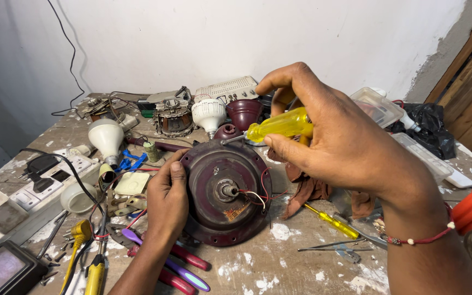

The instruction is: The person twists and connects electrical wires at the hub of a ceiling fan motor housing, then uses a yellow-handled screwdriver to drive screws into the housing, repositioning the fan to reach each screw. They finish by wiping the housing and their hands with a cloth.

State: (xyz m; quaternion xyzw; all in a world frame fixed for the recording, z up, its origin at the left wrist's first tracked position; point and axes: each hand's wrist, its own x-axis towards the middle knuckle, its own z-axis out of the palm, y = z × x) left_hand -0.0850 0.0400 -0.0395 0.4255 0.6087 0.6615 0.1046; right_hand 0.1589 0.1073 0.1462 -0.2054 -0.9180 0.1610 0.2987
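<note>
Left hand (166, 203) is wrapped round the left rim of a round maroon motor housing (226, 192), fingers curled over the edge, gripping it so it stands tilted up on the workbench (279, 262) facing the wearer. Right hand (337, 139) is closed on a yellow-handled screwdriver (279, 125), thumb and fingers pinching the handle; the metal shaft points left and down, tip at the upper rim of the housing — whether it actually sits in a screw can't be made out. Centre of the housing shows a short shaft stub with red and white wires (255, 194) coming out to the right. A red string bracelet (422, 239) sits on the right wrist. Just right of the housing lies a brown rag (307, 191), and beside that a second yellow screwdriver (331, 221) flat on the bench. Below the left forearm — pliers with red and purple handles (189, 270). Left side of the bench: white bulb (106, 137), white switch boards (39, 186), a small meter (1, 267). Behind the housing, another white bulb (208, 114), a maroon cup-shaped cover (244, 112), a bare motor core (173, 117). Clear plastic boxes (378, 106) at far right.
</note>
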